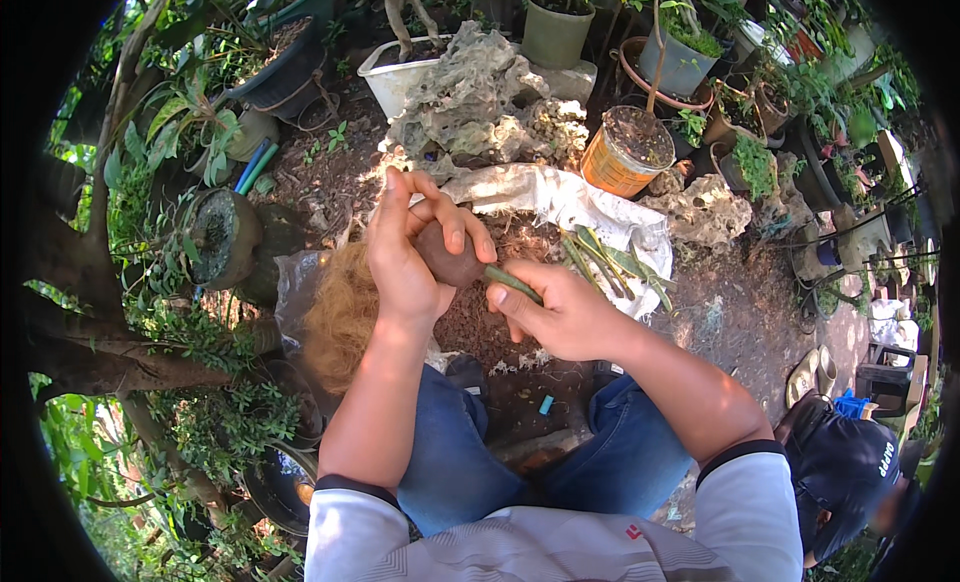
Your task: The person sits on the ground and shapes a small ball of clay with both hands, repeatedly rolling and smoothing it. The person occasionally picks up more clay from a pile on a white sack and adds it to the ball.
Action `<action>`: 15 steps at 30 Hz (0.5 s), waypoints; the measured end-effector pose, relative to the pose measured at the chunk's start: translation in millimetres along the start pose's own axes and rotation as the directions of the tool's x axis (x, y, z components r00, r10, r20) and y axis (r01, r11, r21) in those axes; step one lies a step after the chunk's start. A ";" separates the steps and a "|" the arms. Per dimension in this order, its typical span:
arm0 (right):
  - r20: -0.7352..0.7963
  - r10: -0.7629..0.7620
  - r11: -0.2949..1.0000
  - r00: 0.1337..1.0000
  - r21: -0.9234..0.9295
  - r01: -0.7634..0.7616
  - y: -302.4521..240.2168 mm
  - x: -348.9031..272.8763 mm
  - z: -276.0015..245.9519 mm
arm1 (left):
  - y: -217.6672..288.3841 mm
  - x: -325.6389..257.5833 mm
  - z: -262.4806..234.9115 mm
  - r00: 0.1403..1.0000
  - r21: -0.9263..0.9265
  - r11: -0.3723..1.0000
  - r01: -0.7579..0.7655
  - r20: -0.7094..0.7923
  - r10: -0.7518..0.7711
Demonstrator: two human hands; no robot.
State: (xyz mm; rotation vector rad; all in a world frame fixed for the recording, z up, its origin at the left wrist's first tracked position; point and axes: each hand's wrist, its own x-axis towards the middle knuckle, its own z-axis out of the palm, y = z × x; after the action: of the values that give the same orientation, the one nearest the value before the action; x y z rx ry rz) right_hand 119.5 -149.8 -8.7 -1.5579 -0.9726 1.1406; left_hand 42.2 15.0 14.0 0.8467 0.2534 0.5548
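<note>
My left hand (412, 250) is raised over the soil, its fingers curled around a smooth, brown, rounded lump (448, 261); I cannot tell if it is packed soil or a small pot. Between the thumb and fingers of my right hand (560, 307) is a short, thick green stem cutting (513, 283), its tip against the lump's right side. Beneath both hands lies loose brown soil (475, 327) on a white sack (635, 227). Several long green cuttings (610, 257) rest on the sack, beyond my right hand.
Tan fibre (340, 317) is heaped left of my left forearm. Rough rocks (465, 102) and an orange-labelled bucket (627, 152) stand at the far side. A teal cylinder (546, 405) lies between my feet. Another person in a dark cap (850, 452) is at the lower right.
</note>
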 end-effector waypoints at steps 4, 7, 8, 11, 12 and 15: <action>-0.103 -0.058 0.997 0.993 0.054 0.064 -0.1 -0.6 -1.2 | -10.3 -5.1 15.1 0.997 -0.328 0.942 -0.064 -0.065 0.046; -0.120 -0.060 0.989 0.991 0.128 0.076 2.9 -0.9 1.9 | -20.4 -6.9 18.2 0.999 -0.261 0.965 0.039 0.026 -0.033; -0.126 -0.078 0.991 0.989 0.100 0.091 4.3 -0.1 2.7 | -22.5 -5.4 16.3 0.997 -0.279 0.958 0.065 0.066 -0.049; -0.071 -0.182 0.983 0.981 0.010 0.183 9.7 0.5 4.3 | -22.8 -0.4 4.9 0.981 -0.405 0.899 0.166 0.161 -0.109; -0.040 -0.222 0.975 0.974 -0.020 0.222 12.4 1.4 3.9 | -18.5 1.6 -0.8 0.975 -0.373 0.913 0.166 0.198 -0.096; 0.088 -0.067 0.971 0.994 -0.222 0.085 22.7 1.6 -12.4 | -6.4 4.8 -11.8 0.983 -0.245 0.961 0.125 0.161 -0.087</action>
State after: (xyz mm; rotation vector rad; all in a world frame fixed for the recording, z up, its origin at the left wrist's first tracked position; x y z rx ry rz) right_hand 133.4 -156.6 -29.6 -1.6477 -1.2411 1.0743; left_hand 43.4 21.8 1.5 0.6177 0.0871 0.4099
